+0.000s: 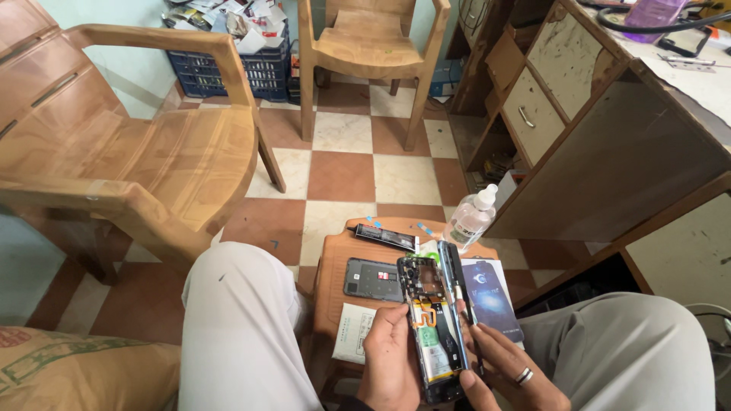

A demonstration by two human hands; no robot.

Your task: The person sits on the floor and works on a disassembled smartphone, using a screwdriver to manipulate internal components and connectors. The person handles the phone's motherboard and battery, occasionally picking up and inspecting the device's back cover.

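Note:
An opened smartphone [432,323] with its back cover off shows a circuit board and a yellow-labelled battery. My left hand [390,358] grips it along its left side, above a small brown stool [335,262]. My right hand [509,365], with a ring on one finger, rests against the phone's right edge and holds a thin dark tool [466,312] that runs along that side. My knees in light trousers flank the stool.
On the stool lie a grey back cover [371,278], a black strip-shaped part [384,237], a dark blue phone box [491,298], a white paper [355,332] and a clear plastic bottle [472,217]. Brown plastic chairs [152,152] stand left and ahead; a wooden desk [609,144] at right.

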